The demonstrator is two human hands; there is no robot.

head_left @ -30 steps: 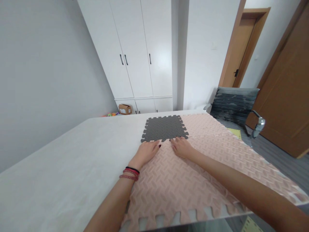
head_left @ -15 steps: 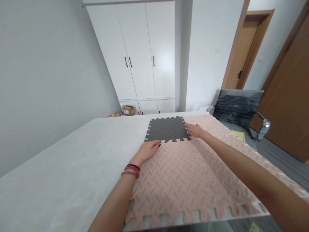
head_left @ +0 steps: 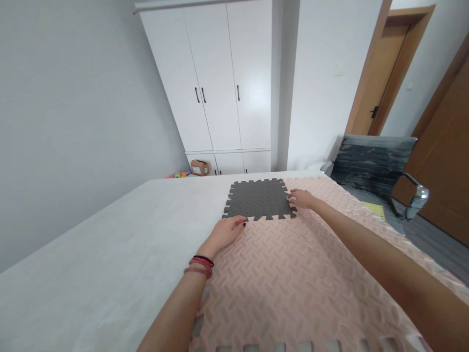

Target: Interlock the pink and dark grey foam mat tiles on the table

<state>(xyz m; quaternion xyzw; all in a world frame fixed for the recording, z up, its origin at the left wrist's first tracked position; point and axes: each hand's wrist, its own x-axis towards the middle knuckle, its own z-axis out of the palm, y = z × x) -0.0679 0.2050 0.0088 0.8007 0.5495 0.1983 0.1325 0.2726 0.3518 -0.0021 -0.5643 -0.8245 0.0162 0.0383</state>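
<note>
Since a second earlier, the right hand had slid to the grey tile's right edge; both hands lay flat and open, the left hand pinning its near corner against the pink mats on the bench.

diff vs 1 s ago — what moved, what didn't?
The right hand moved from the grey tile's near edge, beside the left hand, to its right edge. Nothing was gripped or let go. The left hand stayed flat at the near-left corner; grey tile and pink mat stayed put.
</note>
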